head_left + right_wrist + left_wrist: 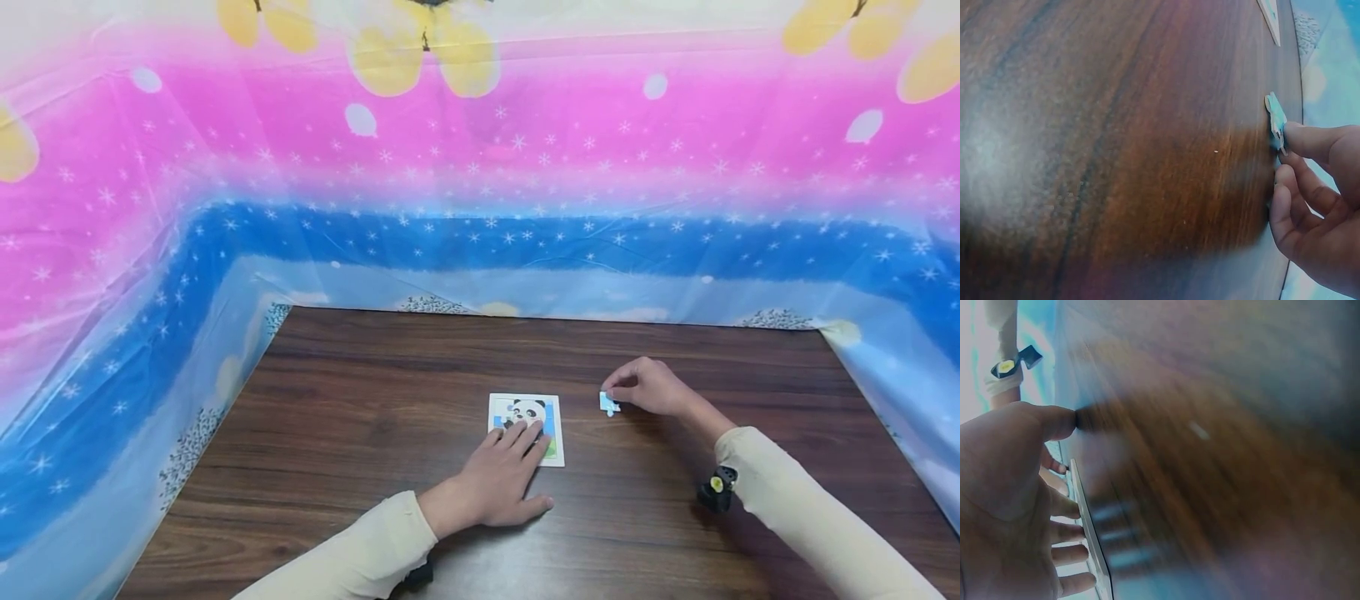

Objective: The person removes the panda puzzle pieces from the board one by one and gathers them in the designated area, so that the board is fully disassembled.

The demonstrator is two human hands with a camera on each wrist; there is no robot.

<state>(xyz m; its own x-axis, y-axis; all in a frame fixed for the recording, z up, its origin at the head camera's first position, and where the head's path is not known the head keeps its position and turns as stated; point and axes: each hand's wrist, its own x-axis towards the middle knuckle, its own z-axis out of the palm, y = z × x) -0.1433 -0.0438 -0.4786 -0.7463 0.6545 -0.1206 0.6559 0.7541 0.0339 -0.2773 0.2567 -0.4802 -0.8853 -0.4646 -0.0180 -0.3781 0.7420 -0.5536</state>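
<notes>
Your head view is bright; your left wrist view washes out at upper left, its tabletop point(1210, 487) blurred, perhaps out of focus; glare hazes the right wrist view's left edge.

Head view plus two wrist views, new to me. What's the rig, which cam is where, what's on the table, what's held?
There is no machine, just someone's bare left hand and right hand. The wide picture comes from a head-worn camera looking forward and down; the two close, tilted ones come from cameras worn on each wrist, aimed at that hand's work. On the brown wooden table lies a panda puzzle with a white border. The left hand's fingers rest on it. The right hand pinches a light-blue puzzle piece, apart from the puzzle. Behind hangs a pink-and-blue cloth.
</notes>
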